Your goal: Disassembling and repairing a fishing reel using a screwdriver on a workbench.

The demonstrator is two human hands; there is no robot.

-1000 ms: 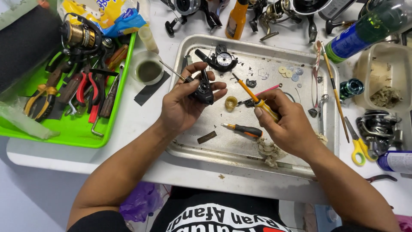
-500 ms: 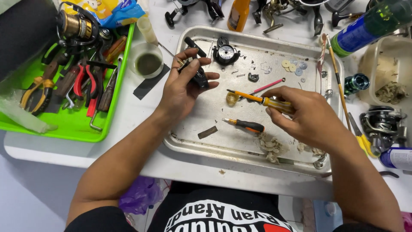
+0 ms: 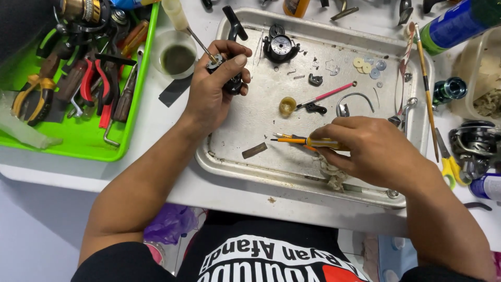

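Fingers of the left hand are being kept clenched around a small black reel part, which is being held above the upper left corner of the metal tray. A thin metal rod, coming from a pale tube, is being touched to the top of this part near the thumb. Just beside the hand, outside the tray, a small clear cup with dark liquid is being seen on the white table.

Fingers of the right hand are being closed on a screwdriver with a yellow and orange handle, which is being laid almost flat over the tray, the tip pointing to the left. Under this hand a crumpled cloth is being partly covered.

Loose pieces are being spread in the tray: a round black reel piece with a pale face, a small yellow ring, a pink stick, some washers and a dark flat strip.

On the far left, pliers and other tools are being kept in a green tray. On the right of the metal tray, a long brush, a blue can and yellow scissors are being seen.
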